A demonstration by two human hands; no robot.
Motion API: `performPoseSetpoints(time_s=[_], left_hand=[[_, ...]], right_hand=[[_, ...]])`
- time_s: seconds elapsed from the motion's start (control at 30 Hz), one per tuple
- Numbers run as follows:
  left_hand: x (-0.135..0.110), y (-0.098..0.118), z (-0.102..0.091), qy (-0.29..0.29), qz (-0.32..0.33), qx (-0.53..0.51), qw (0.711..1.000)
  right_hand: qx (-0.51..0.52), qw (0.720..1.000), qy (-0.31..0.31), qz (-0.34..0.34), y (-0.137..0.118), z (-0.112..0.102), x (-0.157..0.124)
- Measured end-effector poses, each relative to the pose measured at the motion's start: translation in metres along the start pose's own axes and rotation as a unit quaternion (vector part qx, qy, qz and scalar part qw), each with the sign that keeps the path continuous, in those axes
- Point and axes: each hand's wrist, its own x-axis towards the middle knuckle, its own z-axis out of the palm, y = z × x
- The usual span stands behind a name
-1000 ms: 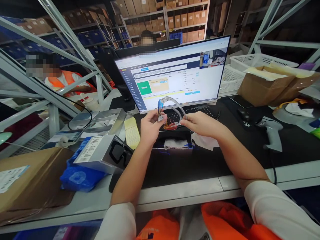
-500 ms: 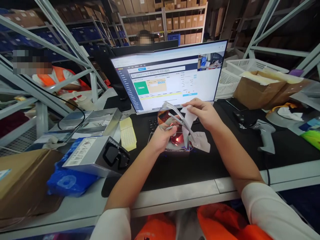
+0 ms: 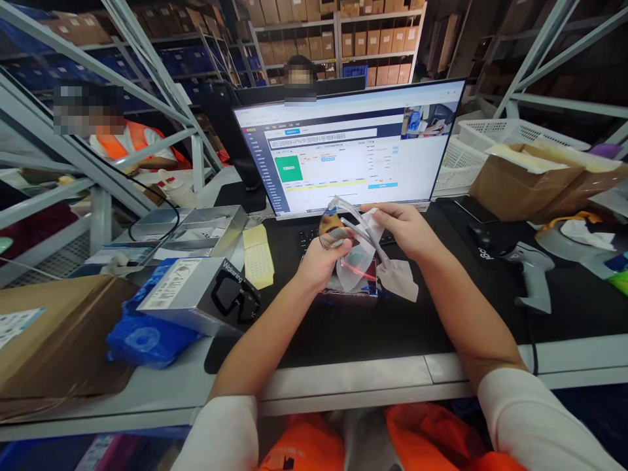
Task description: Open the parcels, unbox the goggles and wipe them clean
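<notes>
Sunglasses with a clear frame and tinted, reflective lenses point(image 3: 330, 226) are held over the desk, in front of the monitor. My left hand point(image 3: 321, 261) is closed on one side of them, its thumb and fingers at a lens edge. My right hand point(image 3: 405, 226) pinches thin white wrapping point(image 3: 398, 280) at the arms of the sunglasses; the wrapping hangs around the arm ends. Whether my right fingers also grip an arm is hard to make out. Below the sunglasses lies a shiny flat item point(image 3: 350, 286), partly hidden. A keyboard point(image 3: 308, 239) shows behind my left hand.
A monitor point(image 3: 343, 163) stands ahead. To the left are a silver box with a sunglasses picture point(image 3: 196, 294), a blue bag point(image 3: 152, 340), a yellow note pad point(image 3: 258, 256) and a carton point(image 3: 59, 333). To the right are a scanner point(image 3: 534, 275) and an open carton point(image 3: 524, 180). Two people sit beyond.
The view has shifted so the surroundings sit farther right. The sunglasses have turned slightly, and the lower lens looks pale greenish instead of glowing red. Both hands keep their holds.
</notes>
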Motion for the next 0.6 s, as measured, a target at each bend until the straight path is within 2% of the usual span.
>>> performPoseSetpoints(time_s=[0.13,0.27,0.37,0.47,0.6], left_hand=[[0.0,0.006,-0.001,0.019,0.012,-0.003,1.0],[-0.001,0.017,-0.004,0.039,0.017,-0.002,0.999],[-0.004,0.022,-0.01,0.002,0.029,0.032,0.999],[-0.01,0.024,-0.015,-0.058,0.015,0.104,0.993],[-0.013,0.028,-0.018,-0.088,0.026,0.142,0.986]], right_hand=[[0.05,0.996,-0.002,0.068,-0.001,-0.011,0.001],[-0.032,0.99,-0.111,0.079,-0.012,-0.022,-0.004],[-0.063,0.989,-0.127,0.037,-0.021,-0.023,-0.01],[-0.059,0.987,-0.139,0.051,-0.024,-0.021,-0.012],[-0.052,0.96,-0.26,0.095,-0.018,-0.026,-0.008]])
